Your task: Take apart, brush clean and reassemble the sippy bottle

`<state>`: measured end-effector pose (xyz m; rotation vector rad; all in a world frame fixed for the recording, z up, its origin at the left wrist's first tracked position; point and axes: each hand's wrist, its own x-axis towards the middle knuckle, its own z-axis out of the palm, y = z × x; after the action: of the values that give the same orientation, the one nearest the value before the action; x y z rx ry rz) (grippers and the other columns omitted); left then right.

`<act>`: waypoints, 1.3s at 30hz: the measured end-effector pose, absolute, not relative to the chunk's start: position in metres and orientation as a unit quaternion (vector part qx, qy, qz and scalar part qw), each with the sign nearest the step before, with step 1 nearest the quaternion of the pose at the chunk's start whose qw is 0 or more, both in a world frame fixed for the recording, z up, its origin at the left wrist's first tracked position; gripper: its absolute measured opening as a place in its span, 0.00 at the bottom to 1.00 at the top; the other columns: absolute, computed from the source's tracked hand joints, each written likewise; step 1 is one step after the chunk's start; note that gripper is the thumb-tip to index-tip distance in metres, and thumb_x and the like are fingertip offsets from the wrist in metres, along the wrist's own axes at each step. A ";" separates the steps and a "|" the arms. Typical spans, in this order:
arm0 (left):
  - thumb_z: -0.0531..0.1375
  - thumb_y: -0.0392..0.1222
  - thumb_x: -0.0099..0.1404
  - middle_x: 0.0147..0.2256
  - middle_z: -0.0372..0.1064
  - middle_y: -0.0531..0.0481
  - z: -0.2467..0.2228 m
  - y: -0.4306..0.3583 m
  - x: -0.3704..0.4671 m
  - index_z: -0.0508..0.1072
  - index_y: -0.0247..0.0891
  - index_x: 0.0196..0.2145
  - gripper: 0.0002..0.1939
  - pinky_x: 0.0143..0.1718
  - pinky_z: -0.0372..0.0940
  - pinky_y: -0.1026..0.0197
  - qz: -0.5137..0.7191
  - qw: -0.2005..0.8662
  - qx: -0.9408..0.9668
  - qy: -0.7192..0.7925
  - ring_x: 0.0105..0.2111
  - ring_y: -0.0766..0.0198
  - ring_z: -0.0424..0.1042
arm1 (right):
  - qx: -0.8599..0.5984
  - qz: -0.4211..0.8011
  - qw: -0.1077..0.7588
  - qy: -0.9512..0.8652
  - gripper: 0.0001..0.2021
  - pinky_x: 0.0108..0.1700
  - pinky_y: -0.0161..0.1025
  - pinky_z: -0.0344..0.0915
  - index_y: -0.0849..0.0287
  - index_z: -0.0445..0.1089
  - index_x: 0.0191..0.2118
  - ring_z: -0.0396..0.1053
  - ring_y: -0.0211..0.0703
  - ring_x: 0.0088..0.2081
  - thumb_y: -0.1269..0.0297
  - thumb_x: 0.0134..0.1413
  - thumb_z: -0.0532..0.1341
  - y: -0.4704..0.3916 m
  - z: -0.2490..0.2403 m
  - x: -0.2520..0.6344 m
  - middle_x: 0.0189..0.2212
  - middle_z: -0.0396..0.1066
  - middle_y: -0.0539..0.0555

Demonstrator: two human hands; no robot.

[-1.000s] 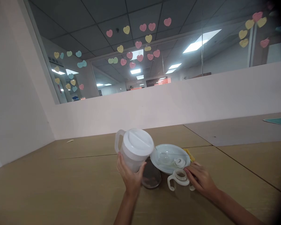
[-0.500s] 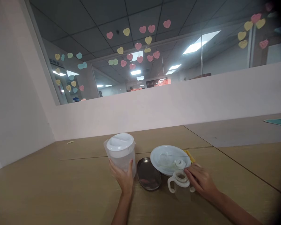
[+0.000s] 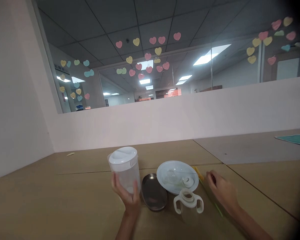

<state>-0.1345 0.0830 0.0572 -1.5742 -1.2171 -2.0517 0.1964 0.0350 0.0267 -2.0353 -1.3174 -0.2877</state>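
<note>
My left hand is wrapped round the lower part of a clear pitcher with a white lid. Right of it lies a dark oval metal tray. A pale plate holds a clear rounded piece and a white ring-shaped cap. In front of the plate stands a clear bottle with a white two-handled collar, its top uncovered. My right hand hovers with curled fingers to the right of a thin yellow-green item; whether it pinches anything is too blurred to tell.
A teal cloth lies at the far right of the table. Near the back left is a small pale scrap. Behind the table rises a white wall with a window above it.
My right hand has moved right, away from the two-handled bottle and plate, uncovering more of the yellow-green item. My left hand stays on the pitcher. The camera view has shifted slightly.
</note>
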 end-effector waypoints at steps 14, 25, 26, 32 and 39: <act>0.54 0.40 0.57 0.38 0.73 0.41 0.067 0.126 -0.025 0.76 0.35 0.34 0.13 0.48 0.59 0.54 -0.125 -0.003 -0.875 -0.467 0.44 0.53 0.68 | -0.814 0.060 0.239 -0.527 0.23 0.30 0.42 0.59 0.56 0.70 0.27 0.72 0.52 0.34 0.55 0.57 0.41 0.041 0.027 0.193 0.30 0.74 0.58; 0.54 0.33 0.53 0.35 0.73 0.41 0.081 0.124 -0.021 0.73 0.35 0.33 0.11 0.42 0.61 0.56 -0.131 -0.044 -0.864 -0.484 0.38 0.55 0.70 | -0.820 0.047 0.163 -0.547 0.13 0.33 0.41 0.60 0.60 0.69 0.32 0.71 0.52 0.38 0.65 0.52 0.48 0.045 0.012 0.193 0.35 0.74 0.61; 0.54 0.33 0.53 0.34 0.73 0.44 0.082 0.123 -0.023 0.73 0.36 0.34 0.11 0.40 0.61 0.58 -0.158 -0.056 -0.860 -0.481 0.37 0.57 0.70 | -0.825 0.044 0.172 -0.536 0.13 0.32 0.41 0.60 0.60 0.69 0.31 0.72 0.52 0.37 0.65 0.53 0.47 0.044 0.016 0.196 0.34 0.74 0.61; 0.54 0.35 0.54 0.29 0.70 0.53 0.090 0.116 -0.029 0.71 0.39 0.33 0.09 0.32 0.58 0.66 -0.334 -0.126 -0.812 -0.462 0.30 0.67 0.67 | -0.828 -0.029 0.298 -0.473 0.21 0.23 0.37 0.53 0.58 0.67 0.37 0.71 0.50 0.27 0.54 0.59 0.40 0.037 0.036 0.213 0.26 0.73 0.57; 0.59 0.38 0.50 0.24 0.67 0.55 0.111 0.126 -0.007 0.70 0.36 0.25 0.04 0.29 0.59 0.67 -0.473 -0.240 -0.747 -0.401 0.27 0.67 0.66 | -0.674 -0.197 0.462 -0.542 0.23 0.24 0.35 0.59 0.59 0.70 0.41 0.71 0.43 0.23 0.49 0.60 0.44 0.044 0.015 0.195 0.27 0.76 0.55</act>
<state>-0.0068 0.1256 0.1108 -2.7916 -1.4966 -1.7650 0.1952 0.0437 0.0153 -1.6578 -1.3320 -0.4843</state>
